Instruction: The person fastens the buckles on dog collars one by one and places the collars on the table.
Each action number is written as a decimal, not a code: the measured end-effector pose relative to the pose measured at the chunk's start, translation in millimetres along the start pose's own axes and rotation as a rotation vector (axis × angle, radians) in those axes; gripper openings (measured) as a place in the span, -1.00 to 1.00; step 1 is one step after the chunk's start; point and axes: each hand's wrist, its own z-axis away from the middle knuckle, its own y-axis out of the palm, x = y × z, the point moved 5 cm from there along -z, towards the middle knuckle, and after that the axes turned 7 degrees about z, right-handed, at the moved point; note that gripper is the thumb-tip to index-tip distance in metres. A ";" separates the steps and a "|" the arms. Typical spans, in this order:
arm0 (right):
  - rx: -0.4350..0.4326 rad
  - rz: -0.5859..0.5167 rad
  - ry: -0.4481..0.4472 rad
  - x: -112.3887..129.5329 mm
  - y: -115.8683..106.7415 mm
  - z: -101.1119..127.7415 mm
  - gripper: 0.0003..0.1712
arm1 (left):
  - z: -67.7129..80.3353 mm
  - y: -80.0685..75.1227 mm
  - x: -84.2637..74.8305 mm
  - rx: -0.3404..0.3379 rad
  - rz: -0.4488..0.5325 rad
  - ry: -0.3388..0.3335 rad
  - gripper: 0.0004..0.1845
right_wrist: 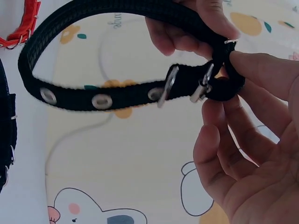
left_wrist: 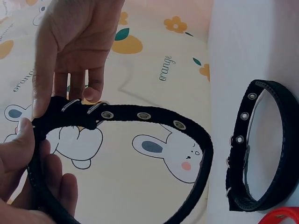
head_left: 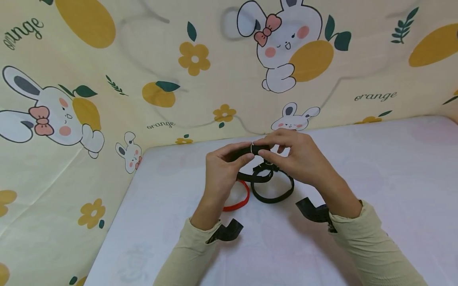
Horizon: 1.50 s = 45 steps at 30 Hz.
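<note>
Both hands hold one black webbing collar (head_left: 250,150) up above the white table (head_left: 375,171). My left hand (head_left: 240,155) grips the strap on the left, its thumb (left_wrist: 21,144) pressed on the webbing. At the buckle end my right hand (head_left: 272,149) pinches the strap between its thumb (right_wrist: 261,60) and fingers. The metal buckle (right_wrist: 170,86) sits by a row of eyelets (left_wrist: 144,115). A second black collar (head_left: 272,191) lies looped on the table under the hands, with a red collar (head_left: 240,200) beside it on the left.
A cream cloth (head_left: 171,67) printed with rabbits and oranges hangs behind and to the left of the table. Black wrist-camera straps (head_left: 226,232) stick out at both sleeves. The table's right half (head_left: 393,198) shows only its white cover.
</note>
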 end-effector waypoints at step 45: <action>0.048 -0.178 0.149 -12.1 -8.6 -2.4 -0.59 | -11.3 -20.9 1.1 -0.143 0.358 -0.116 -0.82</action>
